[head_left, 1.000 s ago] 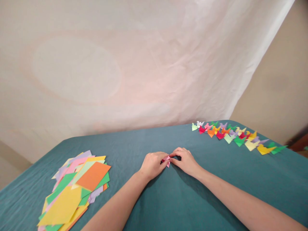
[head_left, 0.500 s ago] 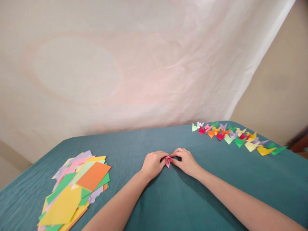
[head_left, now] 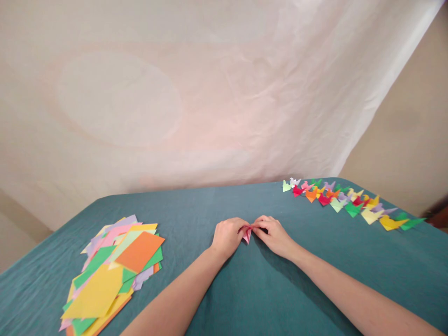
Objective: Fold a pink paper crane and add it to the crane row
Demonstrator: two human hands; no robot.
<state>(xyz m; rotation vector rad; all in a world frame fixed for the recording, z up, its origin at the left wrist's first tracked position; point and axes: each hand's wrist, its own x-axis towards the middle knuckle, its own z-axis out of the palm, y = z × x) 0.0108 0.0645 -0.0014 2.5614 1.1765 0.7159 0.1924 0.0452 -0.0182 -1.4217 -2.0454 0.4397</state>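
Note:
A small folded piece of pink paper [head_left: 247,234] is held between my two hands at the middle of the table. My left hand [head_left: 229,235] pinches its left side, the thumb and fingers partly covering it. At its upper right, the thumb and fingertips of my right hand [head_left: 271,233] close on a pointed end of the same paper. A folded point hangs down between the hands. The finer folds are too small to make out.
A loose pile of coloured paper sheets [head_left: 140,252] lies on the left of the green-covered table [head_left: 189,207]. Rows of small folded paper birds [head_left: 353,208] stand at the far right. Behind the table hangs a pale cloth [head_left: 210,93].
The view has shifted slightly, so everything sits a little further right. My right fingertips have moved slightly away from my left hand, out to the pink paper's right tip.

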